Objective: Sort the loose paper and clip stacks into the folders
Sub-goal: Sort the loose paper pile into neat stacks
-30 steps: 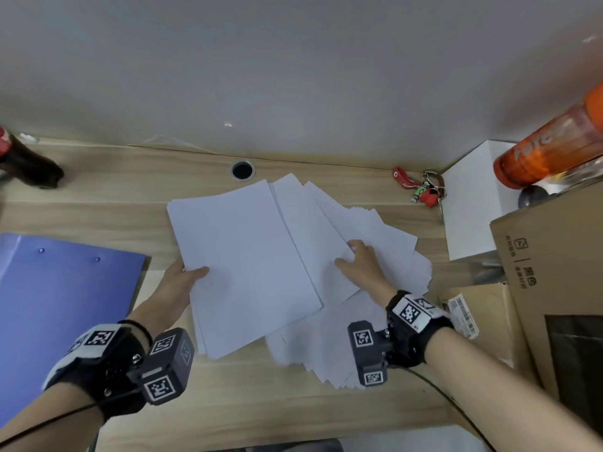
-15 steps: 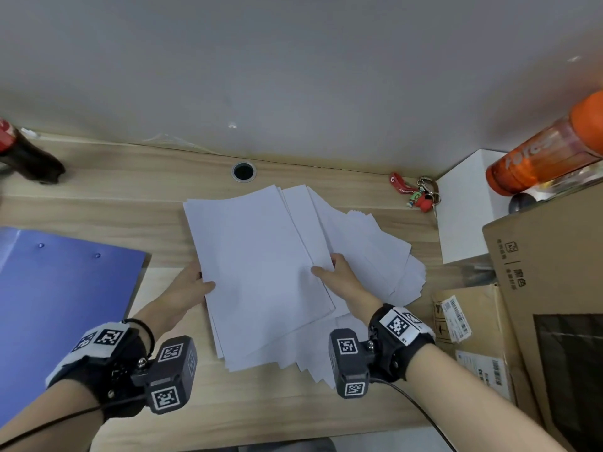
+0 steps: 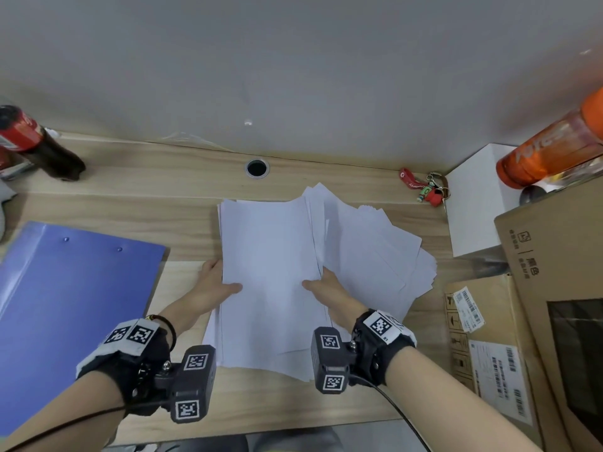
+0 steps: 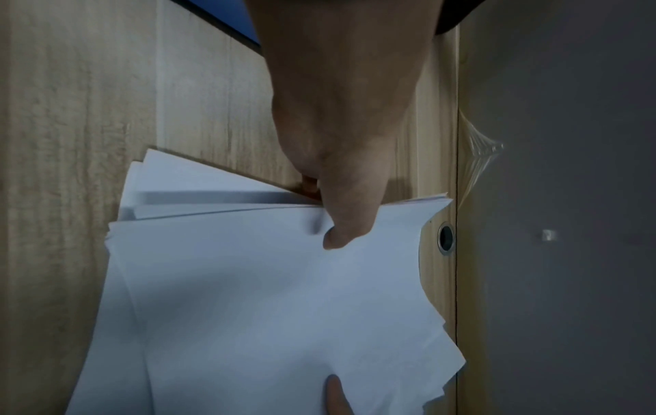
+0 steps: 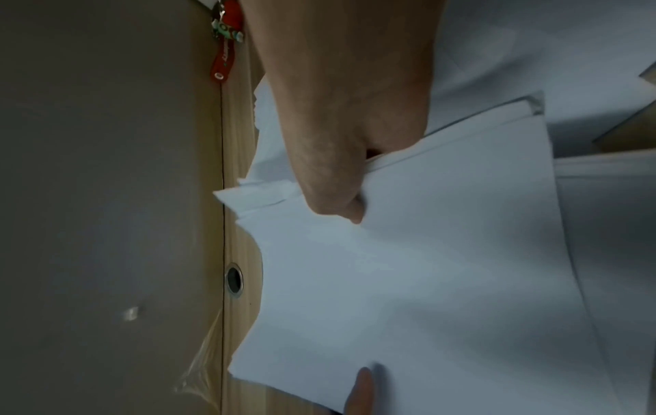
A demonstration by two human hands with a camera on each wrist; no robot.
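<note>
A stack of white paper [image 3: 270, 272] lies on the wooden desk in the middle of the head view, with more sheets [image 3: 375, 256] fanned out to its right. My left hand [image 3: 215, 285] grips the stack's left edge, thumb on top, fingers underneath. My right hand [image 3: 326, 285] grips the right edge the same way. The left wrist view shows the left thumb [image 4: 346, 224] pressed on the top sheet [image 4: 248, 294]; the right wrist view shows the right thumb [image 5: 337, 202] on the paper [image 5: 426, 266]. A blue folder [image 3: 65, 305] lies shut at the left.
A cola bottle [image 3: 39, 141] stands at the back left. A cable hole [image 3: 257, 168] sits behind the paper. Red keys [image 3: 424, 187], a white box [image 3: 473, 203], an orange bottle [image 3: 551, 148] and cardboard boxes [image 3: 538, 288] crowd the right side.
The top stack has turned from tilted to square with the desk edge. Both hands have closed in on its sides, and the right hand has moved left onto the stack.
</note>
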